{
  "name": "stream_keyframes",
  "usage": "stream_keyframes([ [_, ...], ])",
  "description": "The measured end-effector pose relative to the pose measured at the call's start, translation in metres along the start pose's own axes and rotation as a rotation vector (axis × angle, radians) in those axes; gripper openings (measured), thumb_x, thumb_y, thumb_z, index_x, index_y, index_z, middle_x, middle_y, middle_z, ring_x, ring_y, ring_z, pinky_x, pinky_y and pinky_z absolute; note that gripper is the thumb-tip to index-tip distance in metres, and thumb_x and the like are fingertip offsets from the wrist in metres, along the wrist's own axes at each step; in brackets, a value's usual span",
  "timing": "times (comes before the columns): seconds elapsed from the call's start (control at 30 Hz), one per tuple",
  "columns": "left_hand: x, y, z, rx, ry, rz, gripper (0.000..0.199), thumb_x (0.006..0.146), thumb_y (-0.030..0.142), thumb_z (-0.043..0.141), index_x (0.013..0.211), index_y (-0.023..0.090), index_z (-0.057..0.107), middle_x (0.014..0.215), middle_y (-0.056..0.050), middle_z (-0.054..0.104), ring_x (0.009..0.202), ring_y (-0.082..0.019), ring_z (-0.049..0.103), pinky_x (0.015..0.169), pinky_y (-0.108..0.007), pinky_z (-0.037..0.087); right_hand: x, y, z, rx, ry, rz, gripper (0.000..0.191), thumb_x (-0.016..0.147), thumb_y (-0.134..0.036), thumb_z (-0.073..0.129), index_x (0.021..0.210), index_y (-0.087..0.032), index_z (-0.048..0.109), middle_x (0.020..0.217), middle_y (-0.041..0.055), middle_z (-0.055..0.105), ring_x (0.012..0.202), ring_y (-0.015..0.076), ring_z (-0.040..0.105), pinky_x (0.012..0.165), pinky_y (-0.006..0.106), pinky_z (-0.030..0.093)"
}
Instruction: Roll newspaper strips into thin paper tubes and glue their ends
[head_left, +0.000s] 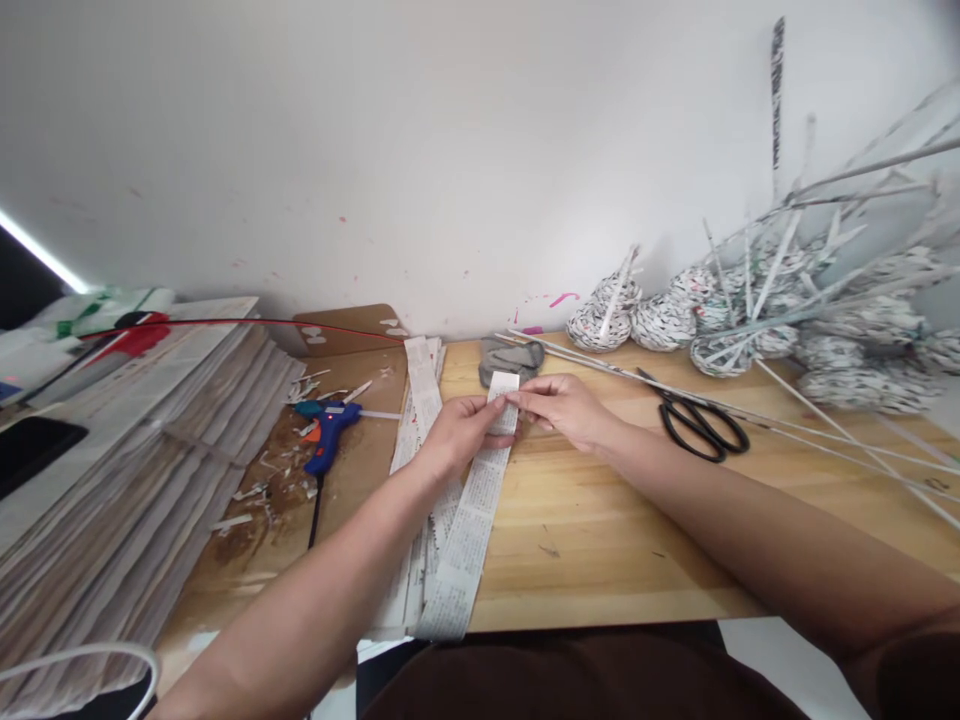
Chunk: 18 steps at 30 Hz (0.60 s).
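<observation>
A long strip of newspaper runs from the table's front edge up to my two hands, its far end sticking out past the fingers. My left hand is closed around the strip near that end, thumb on top. From the right, my right hand pinches the strip's edge, its fingertips meeting those of the left. Beneath and to the left lie more newspaper strips in a loose stack. Just beyond the hands is a grey cloth, partly covered by the strip's end.
Left are a blue glue gun on stained cardboard, paper scraps, and a tall newspaper stack with a phone. Right are black scissors, thin paper rods, and several woven paper shapes along the wall.
</observation>
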<state>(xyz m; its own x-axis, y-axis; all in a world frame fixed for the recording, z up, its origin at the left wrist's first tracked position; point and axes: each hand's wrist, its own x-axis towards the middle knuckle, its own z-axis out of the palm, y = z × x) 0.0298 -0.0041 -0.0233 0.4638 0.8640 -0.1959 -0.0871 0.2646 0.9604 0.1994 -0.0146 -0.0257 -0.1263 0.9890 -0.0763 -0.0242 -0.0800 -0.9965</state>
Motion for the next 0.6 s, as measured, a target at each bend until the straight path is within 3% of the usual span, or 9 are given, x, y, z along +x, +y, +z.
stream_keyframes([
  [0.2,-0.0019,-0.0003,-0.0008,0.011,-0.023,-0.001,0.037,0.071,0.045,0.073,0.083,0.01,0.072,0.084,-0.008,0.07,0.084,-0.019,0.064,0.081,-0.035,0.054,0.0015,0.0018,-0.0004,0.098,-0.036,0.049,0.034,0.061,-0.044,0.079,0.065,-0.013,0.064,0.053,-0.0028,0.049,0.047,0.0058,0.036,0.042,0.022,0.019],
  [0.6,-0.0054,-0.0009,0.0055,0.024,-0.001,-0.009,0.032,0.067,0.042,0.076,0.074,0.012,0.068,0.079,-0.005,0.067,0.081,-0.018,0.062,0.081,-0.035,0.052,0.0027,0.004,0.0037,0.191,0.062,0.132,0.035,0.051,-0.038,0.085,0.064,-0.013,0.065,0.053,-0.0015,0.052,0.047,0.0058,0.039,0.04,0.02,0.019],
])
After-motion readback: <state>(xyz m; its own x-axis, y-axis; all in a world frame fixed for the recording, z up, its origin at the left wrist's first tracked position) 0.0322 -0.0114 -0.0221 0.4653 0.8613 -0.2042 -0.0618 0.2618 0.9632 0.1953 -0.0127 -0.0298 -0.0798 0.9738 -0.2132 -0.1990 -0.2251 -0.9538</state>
